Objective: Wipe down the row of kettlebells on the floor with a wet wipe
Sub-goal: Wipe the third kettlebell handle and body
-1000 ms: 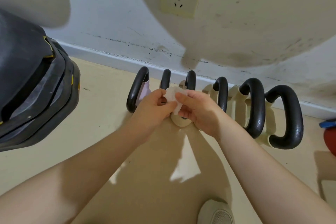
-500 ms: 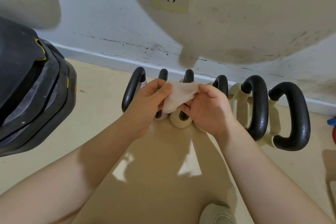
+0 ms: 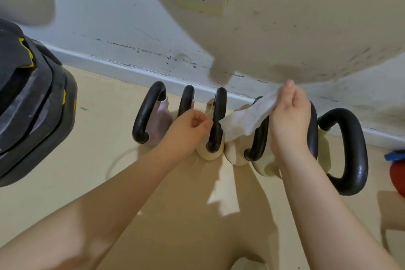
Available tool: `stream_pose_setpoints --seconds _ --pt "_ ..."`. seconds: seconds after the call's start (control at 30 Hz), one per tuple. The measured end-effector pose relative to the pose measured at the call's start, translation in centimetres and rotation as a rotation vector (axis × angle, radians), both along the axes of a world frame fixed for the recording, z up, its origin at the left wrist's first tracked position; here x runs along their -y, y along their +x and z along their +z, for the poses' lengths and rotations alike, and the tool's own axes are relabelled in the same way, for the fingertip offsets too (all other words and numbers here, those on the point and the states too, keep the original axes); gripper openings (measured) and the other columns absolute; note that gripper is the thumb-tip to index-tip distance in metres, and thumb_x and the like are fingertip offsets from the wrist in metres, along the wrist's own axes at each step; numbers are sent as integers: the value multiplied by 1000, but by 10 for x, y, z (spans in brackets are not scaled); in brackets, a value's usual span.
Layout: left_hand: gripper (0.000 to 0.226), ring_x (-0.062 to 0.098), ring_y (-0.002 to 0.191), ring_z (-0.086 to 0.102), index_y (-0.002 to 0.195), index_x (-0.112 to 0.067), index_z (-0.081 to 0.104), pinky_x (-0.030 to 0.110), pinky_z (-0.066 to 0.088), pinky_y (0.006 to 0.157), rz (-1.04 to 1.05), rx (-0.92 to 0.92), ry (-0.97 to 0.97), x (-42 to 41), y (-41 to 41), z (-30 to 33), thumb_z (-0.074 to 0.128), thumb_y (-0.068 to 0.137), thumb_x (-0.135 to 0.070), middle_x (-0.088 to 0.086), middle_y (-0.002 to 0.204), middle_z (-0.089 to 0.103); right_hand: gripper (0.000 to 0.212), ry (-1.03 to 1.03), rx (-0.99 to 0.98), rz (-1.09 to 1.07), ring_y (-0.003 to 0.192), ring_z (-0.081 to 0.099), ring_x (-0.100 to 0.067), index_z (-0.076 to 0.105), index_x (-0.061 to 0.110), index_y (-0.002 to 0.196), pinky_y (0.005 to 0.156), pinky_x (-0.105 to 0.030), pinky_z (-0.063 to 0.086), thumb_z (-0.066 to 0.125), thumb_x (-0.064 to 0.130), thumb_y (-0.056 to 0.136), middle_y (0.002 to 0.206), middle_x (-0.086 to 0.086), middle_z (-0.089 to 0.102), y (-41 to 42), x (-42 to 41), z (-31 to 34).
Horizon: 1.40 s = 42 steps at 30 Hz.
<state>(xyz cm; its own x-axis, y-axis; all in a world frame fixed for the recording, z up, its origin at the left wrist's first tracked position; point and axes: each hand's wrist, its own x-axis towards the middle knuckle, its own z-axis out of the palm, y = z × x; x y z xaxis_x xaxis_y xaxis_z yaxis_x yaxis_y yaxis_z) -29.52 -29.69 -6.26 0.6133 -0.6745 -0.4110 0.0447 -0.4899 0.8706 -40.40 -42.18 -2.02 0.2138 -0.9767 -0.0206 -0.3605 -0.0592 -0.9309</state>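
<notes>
Kettlebells (image 3: 215,123) sit in a row on the floor (image 3: 109,160) along the wall. My right hand (image 3: 289,120) pinches the wipe (image 3: 247,119) over them; left hand (image 3: 188,129) is loosely curled, holding nothing.

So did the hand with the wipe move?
Yes. The right hand carried the wipe rightward, from over the third handle to over the fourth and fifth, and the left hand let go.
</notes>
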Motion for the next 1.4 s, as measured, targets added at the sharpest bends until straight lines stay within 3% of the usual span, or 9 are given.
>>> stream_pose_setpoints --seconds 0.1,0.27,0.43,0.6,0.7,1.0,1.07,1.2,1.4 --pt "29 16 98 63 109 -16 59 37 49 93 -82 -1 85 7 -7 -3 60 85 -32 -1 102 68 37 -138 -63 68 50 37 -1 36 22 64 50 -14 33 35 30 100 59 8 38 11 4 1" --pt "31 14 92 63 113 -17 55 32 52 82 -115 41 108 11 -13 -8 63 84 -26 -3 100 67 30 -182 17 43 53 44 5 45 20 71 54 -12 37 40 27 99 61 11 45 18 2 9" --pt "18 13 83 62 94 -16 56 24 48 65 -137 89 115 11 -10 -14 64 82 -27 -4 88 65 25 122 -109 507 69 58 -6 58 17 87 67 -24 48 40 30 98 76 -1 62 34 -26 -13" --pt "24 13 93 63 104 -15 59 25 50 77 -126 49 86 8 -10 -14 64 83 -25 -1 100 68 23 62 -173 228 71 52 -10 56 20 76 70 -29 40 43 21 96 76 1 57 17 -24 -37" --pt "19 14 93 65 99 -18 58 26 51 78 -161 61 78 10 -10 -14 64 83 -24 0 99 70 38 459 -300 349 66 61 -20 64 3 86 65 -34 50 46 35 94 77 -12 66 27 -27 -45" --pt "23 17 68 57 65 -17 46 26 45 68 -402 382 238 21 2 -1 52 87 -14 -7 60 46 7 421 -442 418 68 50 -19 39 8 101 58 -27 40 37 13 97 83 -8 52 67 -31 -50" --pt "27 20 70 55 62 -19 41 29 46 71 -407 433 248 22 0 -1 49 87 -12 -7 59 45 23 265 -401 454 89 49 -26 35 5 116 71 -32 41 38 10 94 108 -14 48 59 -35 -56" --pt "19 15 65 54 68 -16 52 24 40 62 -408 362 277 24 0 0 59 83 -25 -2 66 56 22 332 -306 574 76 47 -13 26 22 109 57 -20 34 32 7 94 98 -4 47 81 6 -60" --pt "14 22 77 60 81 -16 52 38 52 74 -381 419 319 24 -13 -1 52 88 -27 2 80 60 46 579 -153 525 109 53 -19 24 22 143 97 -21 44 33 31 99 127 -2 51 63 6 -63"
